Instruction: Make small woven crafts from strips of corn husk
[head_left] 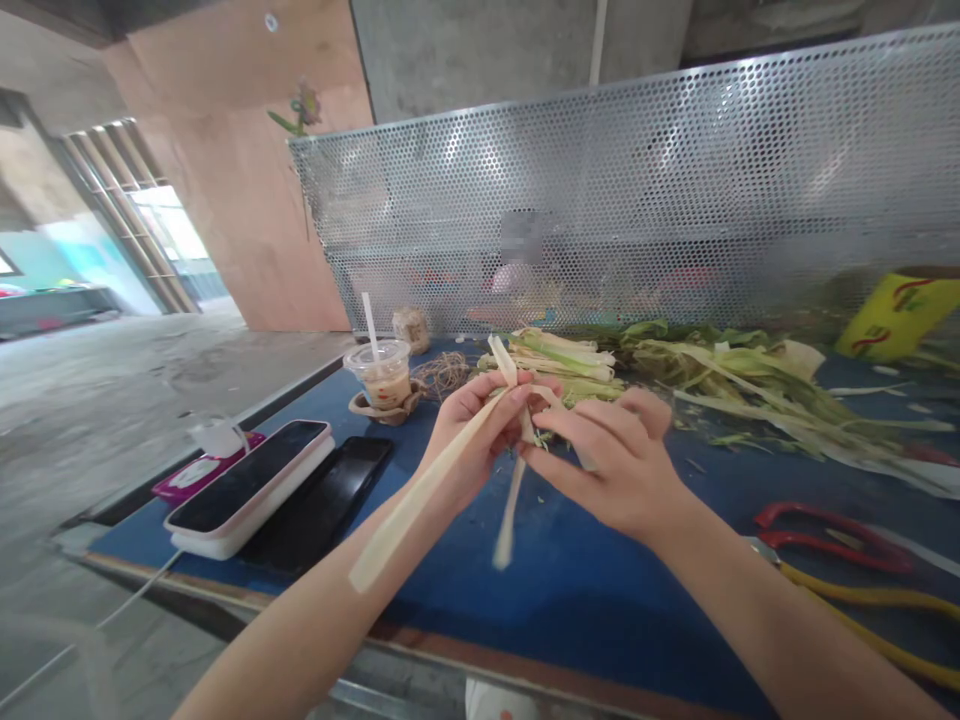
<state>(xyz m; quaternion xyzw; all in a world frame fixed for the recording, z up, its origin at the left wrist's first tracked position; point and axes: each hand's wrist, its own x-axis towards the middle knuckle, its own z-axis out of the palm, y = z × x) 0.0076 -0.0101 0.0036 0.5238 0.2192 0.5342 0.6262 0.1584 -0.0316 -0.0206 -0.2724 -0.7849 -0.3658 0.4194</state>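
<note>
Hands [616, 462] on strips [427, 500], yellow label [900, 312] illegible

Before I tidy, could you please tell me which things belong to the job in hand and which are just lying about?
Likely the job: pale husk strips in the left hand and right hand; stacked husks; loose husk heap; red-handled tool, possibly.

Probably just lying about: plastic drink cup; black phone; pale-cased phone.

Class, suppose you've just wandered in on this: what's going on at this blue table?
A person is working pale strips with bare hands. The left hand pinches them where they cross, and the right hand grips them close beside it. One strip lies along the left forearm; another end dangles over the blue table. Beyond the hands lie green and pale leaves.
</note>
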